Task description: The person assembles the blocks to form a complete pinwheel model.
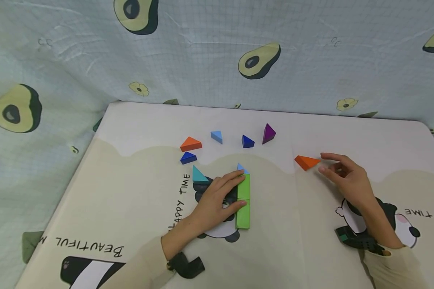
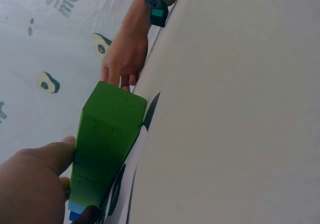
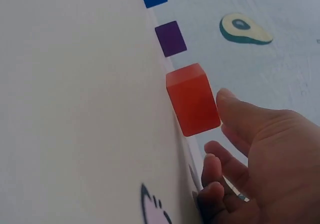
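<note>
While the left hand (image 1: 215,198) rests fingertips on two green blocks (image 1: 243,217) near the desk's (image 1: 275,249) middle, without clenching, the right hand's (image 1: 347,180) thumb and fingers are parted, released, just beside an orange block (image 1: 305,162) toward the far right corner; a purple block (image 1: 269,134) lies nearer the far edge.

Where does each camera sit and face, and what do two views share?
Head: worn there, facing forward and down at the tabletop; both sleeves, left hand and right hand show.
Left wrist: worn there, facing the green blocks; left hand; right hand and sleeve beyond.
Right wrist: worn there, facing the orange triangular block; right hand only.
Head and right wrist share the purple triangular block.
</note>
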The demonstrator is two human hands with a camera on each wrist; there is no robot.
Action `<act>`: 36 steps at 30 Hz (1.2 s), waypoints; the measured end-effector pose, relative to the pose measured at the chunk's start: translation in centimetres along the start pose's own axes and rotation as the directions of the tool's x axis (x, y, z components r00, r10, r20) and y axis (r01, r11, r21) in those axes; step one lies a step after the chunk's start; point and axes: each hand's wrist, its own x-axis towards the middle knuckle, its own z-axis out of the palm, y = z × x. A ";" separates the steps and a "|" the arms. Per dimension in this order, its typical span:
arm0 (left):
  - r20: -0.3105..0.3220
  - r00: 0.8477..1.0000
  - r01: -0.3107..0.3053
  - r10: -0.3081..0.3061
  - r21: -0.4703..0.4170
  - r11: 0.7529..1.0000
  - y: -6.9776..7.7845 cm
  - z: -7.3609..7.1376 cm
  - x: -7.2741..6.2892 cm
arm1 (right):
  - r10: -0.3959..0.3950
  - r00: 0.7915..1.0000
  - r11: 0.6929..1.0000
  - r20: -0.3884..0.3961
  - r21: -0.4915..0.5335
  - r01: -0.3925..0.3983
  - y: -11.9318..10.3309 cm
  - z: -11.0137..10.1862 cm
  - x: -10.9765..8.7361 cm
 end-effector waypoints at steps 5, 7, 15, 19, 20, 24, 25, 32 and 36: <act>-0.005 1.000 -0.009 0.009 0.002 1.000 0.0 0.0 0.0 | -0.044 0.999 0.999 0.014 -0.006 0.044 0.1 0.3 0.1; -0.006 1.000 -0.008 0.008 0.001 1.000 0.0 0.0 0.0 | -0.060 0.998 0.998 0.015 0.007 0.060 0.1 0.5 0.1; -0.006 1.000 0.000 0.000 -0.004 1.000 0.0 0.0 0.1 | -0.087 0.996 0.996 0.003 0.031 0.087 -0.7 1.1 0.2; -0.007 1.000 -0.006 0.005 -0.013 1.000 0.0 0.0 0.1 | -0.096 0.995 0.995 -0.022 0.013 0.096 -0.9 1.5 0.1; -0.007 1.000 -0.005 0.005 -0.014 1.000 0.0 0.0 0.0 | -0.098 0.995 0.995 -0.027 0.011 0.098 -0.9 1.6 0.1; -0.005 1.000 0.000 0.000 -0.015 1.000 0.0 -0.1 0.1 | -0.099 0.994 0.995 -0.049 0.009 0.100 -1.1 2.0 0.1; -0.004 1.000 0.004 -0.004 -0.016 1.000 0.0 -0.1 0.1 | -0.096 0.994 0.995 -0.054 0.009 0.097 -1.1 2.1 0.1; -0.006 1.000 0.011 -0.011 -0.012 1.000 0.1 0.0 0.0 | -0.072 0.993 0.997 -0.089 -0.041 0.069 -1.2 2.6 0.0; -0.012 1.000 0.005 -0.006 -0.016 1.000 0.1 0.2 -0.1 | -0.067 0.993 0.997 -0.101 -0.051 0.062 -1.3 2.7 -0.2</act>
